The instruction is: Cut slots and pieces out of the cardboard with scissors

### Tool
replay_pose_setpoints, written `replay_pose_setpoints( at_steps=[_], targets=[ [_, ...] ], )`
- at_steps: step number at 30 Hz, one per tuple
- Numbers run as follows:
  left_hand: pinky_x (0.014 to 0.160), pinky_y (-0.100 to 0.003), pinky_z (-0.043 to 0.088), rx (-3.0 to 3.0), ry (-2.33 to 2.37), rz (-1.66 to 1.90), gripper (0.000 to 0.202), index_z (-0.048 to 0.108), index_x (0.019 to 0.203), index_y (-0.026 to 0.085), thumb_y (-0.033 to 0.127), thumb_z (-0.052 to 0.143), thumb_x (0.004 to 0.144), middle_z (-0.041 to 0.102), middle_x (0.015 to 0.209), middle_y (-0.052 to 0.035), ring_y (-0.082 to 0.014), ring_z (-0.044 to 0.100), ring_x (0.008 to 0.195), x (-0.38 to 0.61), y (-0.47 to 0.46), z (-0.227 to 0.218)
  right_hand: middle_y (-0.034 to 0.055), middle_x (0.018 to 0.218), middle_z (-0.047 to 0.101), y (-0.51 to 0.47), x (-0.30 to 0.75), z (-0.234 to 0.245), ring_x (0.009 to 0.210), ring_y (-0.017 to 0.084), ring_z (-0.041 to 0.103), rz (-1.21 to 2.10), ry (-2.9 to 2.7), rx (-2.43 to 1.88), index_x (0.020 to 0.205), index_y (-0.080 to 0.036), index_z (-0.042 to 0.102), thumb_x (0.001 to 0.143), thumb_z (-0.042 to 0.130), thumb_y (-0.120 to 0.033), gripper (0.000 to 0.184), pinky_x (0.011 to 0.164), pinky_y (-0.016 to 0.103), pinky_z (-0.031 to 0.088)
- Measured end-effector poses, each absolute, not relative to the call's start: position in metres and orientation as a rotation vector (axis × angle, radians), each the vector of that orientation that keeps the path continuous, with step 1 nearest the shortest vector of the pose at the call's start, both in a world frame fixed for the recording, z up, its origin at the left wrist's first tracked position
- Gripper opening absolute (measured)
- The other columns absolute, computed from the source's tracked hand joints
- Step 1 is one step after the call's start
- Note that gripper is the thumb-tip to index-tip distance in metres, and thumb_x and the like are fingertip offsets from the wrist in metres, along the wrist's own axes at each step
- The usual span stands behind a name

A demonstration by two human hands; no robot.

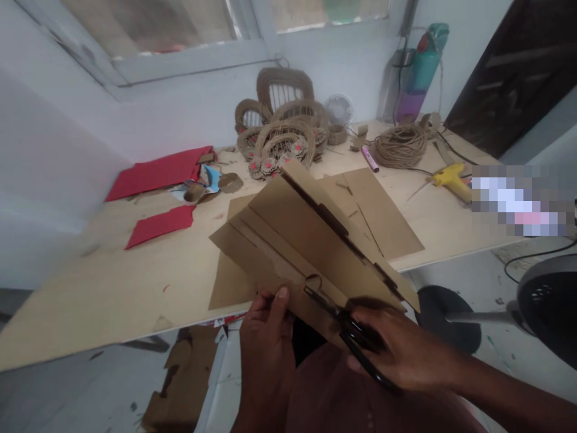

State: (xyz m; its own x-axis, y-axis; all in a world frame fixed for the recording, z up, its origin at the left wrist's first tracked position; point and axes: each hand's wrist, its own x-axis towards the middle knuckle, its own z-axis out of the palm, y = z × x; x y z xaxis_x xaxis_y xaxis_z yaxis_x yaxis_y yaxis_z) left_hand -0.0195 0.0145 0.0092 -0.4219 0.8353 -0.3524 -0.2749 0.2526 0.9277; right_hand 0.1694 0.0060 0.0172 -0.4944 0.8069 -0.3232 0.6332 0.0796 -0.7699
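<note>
A folded cardboard piece (306, 240) hangs over the table's (135, 282) near edge. My left hand (265, 343) pinches its lower edge. My right hand (406, 352) grips black scissors (347, 328), blades in the cardboard. Red paper (157, 171) lies near the left edge and a twine coil (400, 146) near the far right corner.

My left hand (265, 340) holds cardboard (306, 240) left of the scissors (349, 329) in my right hand (403, 355); on the table (112, 282) behind, paper (157, 171) lies left, baskets (283, 135) middle, rope (400, 146) right.
</note>
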Motion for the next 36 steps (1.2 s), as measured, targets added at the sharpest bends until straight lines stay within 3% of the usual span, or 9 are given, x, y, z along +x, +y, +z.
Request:
replay_pose_setpoints(
  at_steps=[8, 17, 22, 27, 36],
  targets=[
    [0.059, -0.027, 0.050, 0.523, 1.489, 1.429, 0.023, 0.063, 0.078, 0.018, 0.035, 0.073, 0.067, 0.069, 0.075, -0.0030, -0.0165, 0.064, 0.065, -0.017, 0.014, 0.005, -0.0012, 0.074, 0.063, 0.012, 0.162, 0.022, 0.065, 0.015, 0.056, 1.301, -2.220, -1.508, 0.076, -0.021, 0.051, 0.077, 0.062, -0.037, 0.020, 0.054, 0.025, 0.031],
    [0.066, -0.030, 0.051, 0.380, 1.371, 1.469, 0.021, 0.063, 0.077, 0.018, 0.030, 0.075, 0.065, 0.069, 0.075, -0.0024, -0.0173, 0.065, 0.070, -0.012, 0.017, 0.010, -0.0029, 0.065, 0.059, 0.012, 0.153, 0.028, 0.054, 0.011, 0.049, 1.049, -2.274, -1.513, 0.071, -0.021, 0.048, 0.080, 0.055, -0.031, 0.016, 0.049, 0.025, 0.024],
    [0.072, -0.030, 0.052, 0.202, 1.285, 1.512, 0.015, 0.064, 0.075, 0.017, 0.022, 0.074, 0.065, 0.070, 0.076, -0.0025, -0.0166, 0.066, 0.076, -0.012, 0.022, 0.014, 0.0010, 0.073, 0.065, 0.006, 0.153, 0.026, 0.065, 0.018, 0.058, 0.884, -2.350, -1.541, 0.077, -0.021, 0.051, 0.080, 0.051, -0.030, 0.010, 0.055, 0.028, 0.029],
    [0.073, -0.030, 0.052, 0.151, 1.257, 1.515, 0.012, 0.063, 0.073, 0.016, 0.018, 0.072, 0.065, 0.070, 0.077, -0.0031, -0.0169, 0.066, 0.075, -0.014, 0.023, 0.012, 0.0026, 0.077, 0.067, 0.001, 0.156, 0.026, 0.070, 0.021, 0.061, 0.899, -2.382, -1.573, 0.080, -0.021, 0.051, 0.078, 0.051, -0.031, 0.010, 0.057, 0.029, 0.031],
    [0.071, -0.029, 0.053, 0.219, 1.273, 1.479, 0.014, 0.064, 0.076, 0.016, 0.022, 0.073, 0.067, 0.071, 0.078, -0.0033, -0.0166, 0.067, 0.075, -0.009, 0.016, 0.009, 0.0007, 0.069, 0.064, 0.002, 0.153, 0.024, 0.059, 0.016, 0.055, 0.959, -2.337, -1.583, 0.078, -0.021, 0.049, 0.081, 0.049, -0.033, 0.013, 0.051, 0.027, 0.024]
  ],
)
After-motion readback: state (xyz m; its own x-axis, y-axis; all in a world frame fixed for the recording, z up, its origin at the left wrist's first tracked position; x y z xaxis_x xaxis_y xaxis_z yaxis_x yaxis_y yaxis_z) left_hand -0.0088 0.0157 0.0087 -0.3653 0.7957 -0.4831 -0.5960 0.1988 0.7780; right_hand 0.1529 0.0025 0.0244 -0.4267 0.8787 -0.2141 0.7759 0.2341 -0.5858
